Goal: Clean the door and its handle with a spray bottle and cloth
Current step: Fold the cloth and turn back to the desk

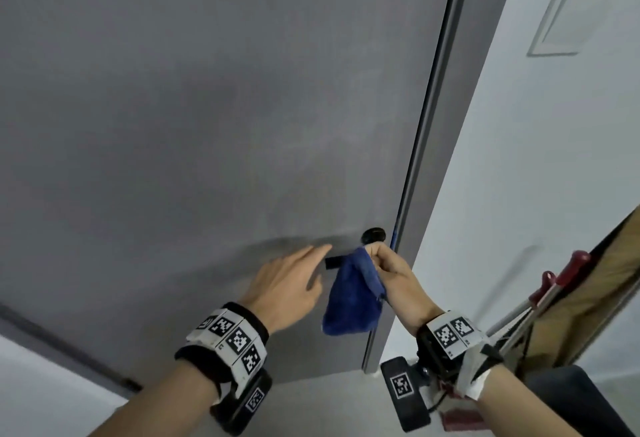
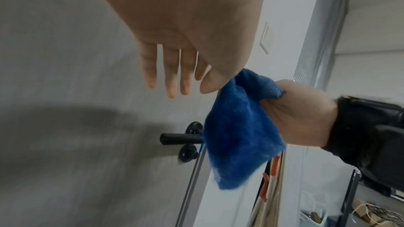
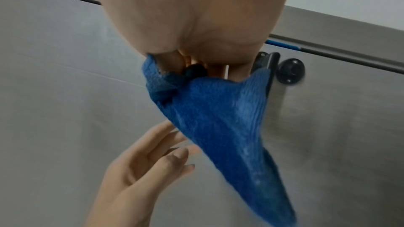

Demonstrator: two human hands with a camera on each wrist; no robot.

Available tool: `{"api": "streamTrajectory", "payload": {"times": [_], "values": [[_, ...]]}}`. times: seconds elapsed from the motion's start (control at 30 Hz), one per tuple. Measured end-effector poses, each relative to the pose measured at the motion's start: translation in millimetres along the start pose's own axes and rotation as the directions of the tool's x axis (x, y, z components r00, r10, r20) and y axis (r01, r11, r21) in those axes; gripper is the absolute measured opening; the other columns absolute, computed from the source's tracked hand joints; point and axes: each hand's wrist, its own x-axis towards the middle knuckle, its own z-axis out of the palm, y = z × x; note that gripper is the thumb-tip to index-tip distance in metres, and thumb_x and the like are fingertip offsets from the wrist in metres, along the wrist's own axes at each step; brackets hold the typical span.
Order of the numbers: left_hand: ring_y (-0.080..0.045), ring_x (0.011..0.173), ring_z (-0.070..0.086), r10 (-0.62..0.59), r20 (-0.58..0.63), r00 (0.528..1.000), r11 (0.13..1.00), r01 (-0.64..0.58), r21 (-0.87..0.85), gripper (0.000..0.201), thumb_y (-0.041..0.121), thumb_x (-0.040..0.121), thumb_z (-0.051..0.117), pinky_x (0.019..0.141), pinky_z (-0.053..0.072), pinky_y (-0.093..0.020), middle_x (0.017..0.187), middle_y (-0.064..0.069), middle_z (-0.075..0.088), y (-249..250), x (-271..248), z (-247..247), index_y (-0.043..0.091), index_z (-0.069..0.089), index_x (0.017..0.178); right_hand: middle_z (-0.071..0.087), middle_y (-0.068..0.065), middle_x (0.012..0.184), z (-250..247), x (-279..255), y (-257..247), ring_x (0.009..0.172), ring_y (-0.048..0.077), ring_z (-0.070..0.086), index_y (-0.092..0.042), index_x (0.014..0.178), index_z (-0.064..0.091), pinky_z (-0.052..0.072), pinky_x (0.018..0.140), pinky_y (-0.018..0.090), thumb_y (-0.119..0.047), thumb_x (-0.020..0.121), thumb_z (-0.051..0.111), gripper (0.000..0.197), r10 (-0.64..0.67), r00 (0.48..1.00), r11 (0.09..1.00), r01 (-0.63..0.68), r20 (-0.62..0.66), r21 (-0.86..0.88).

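Note:
A grey door (image 1: pixel 207 125) fills the head view, with a black lever handle (image 1: pixel 334 262) and a black round lock knob (image 1: pixel 373 235) near its right edge. My right hand (image 1: pixel 388 263) grips a blue cloth (image 1: pixel 353 298) by its top, and the cloth hangs down in front of the handle. The left hand (image 1: pixel 291 280) is open, fingers straight, just left of the cloth and close to the door (image 2: pixel 65 75). In the left wrist view the handle (image 2: pixel 179 139) sticks out left of the cloth (image 2: pixel 238 132). The cloth (image 3: pixel 218 118) hangs from my right hand in the right wrist view. No spray bottle is in view.
The grey door frame (image 1: pixel 446 125) runs along the door's right edge, with a white wall (image 1: pixel 536 159) beyond it. Red-handled tools (image 1: pixel 554 284) lean at the lower right beside a tan board (image 1: pixel 606 280). A shelf with boxes (image 2: pixel 367 210) stands to the right.

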Motion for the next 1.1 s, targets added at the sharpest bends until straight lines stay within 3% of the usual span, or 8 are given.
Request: {"api": "streamTrajectory", "payload": {"times": [0.13, 0.3, 0.47, 0.63, 0.8, 0.93, 1.03, 1.1], "values": [[-0.012, 0.128, 0.054, -0.009, 0.085, 0.996, 0.995, 0.017, -0.102, 0.058, 0.036, 0.094, 0.05, 0.102, 0.048, -0.036, 0.145, 0.012, 0.051, -1, -45, 4, 0.035, 0.032, 0.15, 0.059, 0.005, 0.08, 19, -46, -3, 0.078, 0.017, 0.055, -0.004, 0.091, 0.06, 0.046, 0.07, 0.02, 0.013, 0.092, 0.039, 0.027, 0.059, 0.997, 0.998, -0.058, 0.046, -0.018], [-0.015, 0.1, 0.065, 0.047, 0.156, 0.987, 0.977, -0.012, -0.214, 0.043, 0.045, 0.083, 0.06, 0.085, 0.056, -0.038, 0.115, 0.009, 0.068, 10, -93, 7, 0.033, 0.055, 0.124, 0.073, 0.005, 0.086, 42, -103, -15, 0.083, 0.017, 0.069, -0.005, 0.094, 0.066, 0.053, 0.077, 0.025, -0.005, 0.084, 0.057, 0.014, 0.043, 0.993, 0.995, -0.033, 0.112, -0.093], [-0.009, 0.121, 0.056, 0.09, 0.306, 0.948, 0.906, 0.049, -0.42, 0.073, 0.043, 0.077, 0.073, 0.102, 0.049, -0.035, 0.135, 0.01, 0.058, 28, -137, 22, 0.035, 0.043, 0.144, 0.068, 0.0, 0.073, 56, -160, -24, 0.069, 0.009, 0.064, -0.003, 0.085, 0.059, 0.049, 0.068, 0.019, -0.003, 0.083, 0.067, 0.008, 0.026, 0.993, 0.999, -0.023, 0.119, -0.031], [-0.01, 0.089, 0.061, 0.135, 0.297, 0.945, 0.807, 0.069, -0.587, 0.02, 0.023, 0.078, 0.075, 0.082, 0.051, -0.033, 0.094, 0.005, 0.061, 61, -186, 26, 0.017, 0.067, 0.095, 0.057, 0.001, 0.063, 57, -215, -39, 0.059, 0.008, 0.052, -0.006, 0.071, 0.057, 0.044, 0.06, 0.018, 0.0, 0.076, 0.068, 0.013, -0.02, 0.993, 0.999, 0.023, 0.119, -0.024], [-0.008, 0.065, 0.052, -0.008, 0.269, 0.963, 0.74, 0.187, -0.646, 0.012, 0.016, 0.083, 0.067, 0.064, 0.041, -0.024, 0.069, 0.006, 0.053, 105, -245, 20, 0.018, 0.058, 0.075, 0.058, -0.007, 0.061, 41, -274, -40, 0.058, 0.003, 0.052, -0.004, 0.076, 0.06, 0.042, 0.059, 0.016, 0.019, 0.083, 0.053, 0.025, 0.031, 0.999, 0.998, -0.029, 0.035, -0.054], [-0.004, 0.064, 0.058, -0.132, 0.322, 0.938, 0.648, 0.327, -0.688, 0.008, 0.018, 0.089, 0.062, 0.049, 0.043, -0.016, 0.07, 0.007, 0.058, 155, -299, 18, 0.017, 0.059, 0.082, 0.065, 0.01, 0.084, 35, -336, -33, 0.071, 0.019, 0.059, -0.003, 0.093, 0.063, 0.047, 0.06, 0.026, -0.011, 0.091, 0.055, 0.012, 0.246, 0.967, 0.969, -0.245, -0.058, 0.025], [-0.006, 0.07, 0.065, -0.157, 0.353, 0.922, 0.685, 0.359, -0.634, 0.01, 0.03, 0.088, 0.064, 0.047, 0.049, -0.026, 0.07, 0.014, 0.065, 186, -331, 23, 0.026, 0.06, 0.079, 0.064, 0.033, 0.104, 28, -386, -31, 0.08, 0.042, 0.061, 0.009, 0.112, 0.061, 0.043, 0.064, 0.028, -0.058, 0.1, 0.036, 0.072, 0.53, 0.845, 0.844, -0.519, -0.071, 0.136], [-0.006, 0.069, 0.064, -0.142, 0.338, 0.93, 0.656, 0.344, -0.672, 0.011, 0.019, 0.089, 0.065, 0.052, 0.049, -0.021, 0.07, 0.01, 0.064, 207, -345, 24, 0.02, 0.06, 0.08, 0.073, 0.013, 0.113, 20, -415, -38, 0.104, 0.031, 0.067, -0.009, 0.116, 0.07, 0.051, 0.076, 0.035, -0.074, 0.092, 0.028, 0.081, 0.567, 0.823, 0.807, -0.558, 0.011, 0.194]]}}
